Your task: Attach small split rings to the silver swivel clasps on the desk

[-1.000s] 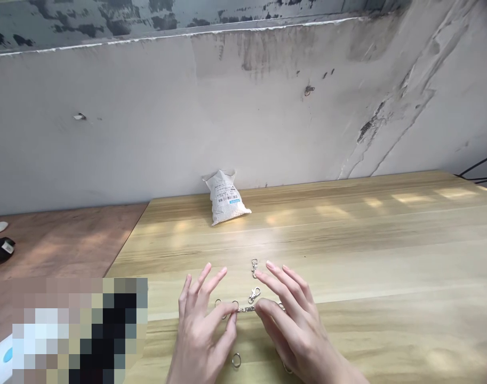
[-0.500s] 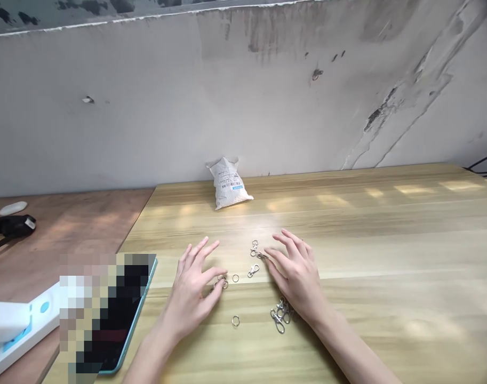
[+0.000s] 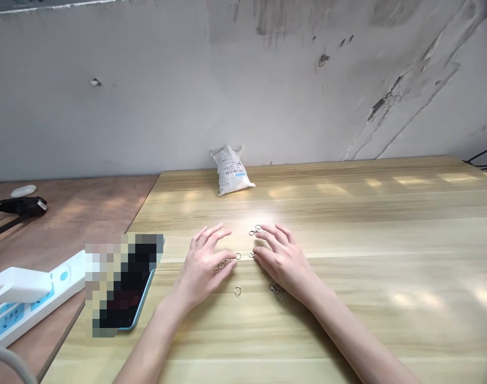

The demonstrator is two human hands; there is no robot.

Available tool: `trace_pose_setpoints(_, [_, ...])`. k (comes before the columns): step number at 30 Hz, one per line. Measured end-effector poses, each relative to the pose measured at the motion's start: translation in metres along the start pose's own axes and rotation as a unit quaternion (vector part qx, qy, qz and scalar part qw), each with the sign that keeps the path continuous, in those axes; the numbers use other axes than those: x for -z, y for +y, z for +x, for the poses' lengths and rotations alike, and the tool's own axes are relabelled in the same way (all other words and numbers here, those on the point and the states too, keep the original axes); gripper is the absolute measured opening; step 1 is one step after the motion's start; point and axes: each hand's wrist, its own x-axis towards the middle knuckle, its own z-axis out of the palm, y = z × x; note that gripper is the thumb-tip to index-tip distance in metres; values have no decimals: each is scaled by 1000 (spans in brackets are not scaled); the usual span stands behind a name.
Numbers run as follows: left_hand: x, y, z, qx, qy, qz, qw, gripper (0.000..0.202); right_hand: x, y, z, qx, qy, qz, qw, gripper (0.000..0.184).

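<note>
Silver rings cluster by my left hand, one lying flat nearer me, with silver swivel clasps beside my right hand.

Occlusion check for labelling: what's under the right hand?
At the edge of the bare right hand, silver metal clasps show partly; anything farther under is covered, count unclear.

two hands, one packet
</note>
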Motion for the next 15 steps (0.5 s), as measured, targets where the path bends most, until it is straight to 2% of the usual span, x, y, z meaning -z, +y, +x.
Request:
trace_pose_setpoints(3, [14,1,-2,-22,-85,-42,995,10,-1,-1,1,13,-7,-14,1000,15])
trace_pose_setpoints(5, [18,5,-3,-36,-105,-42,993,9,-1,-1,1,14,-14,-21,1000,17])
trace_pose_setpoints(11, [9,15,-2,-77,-102,-33,991,5,-1,-2,1,-12,-20,-35,999,18])
trace_pose_setpoints(15, [6,18,-1,-78,-82,-18,993,6,-2,-2,0,-11,-15,-35,999,19])
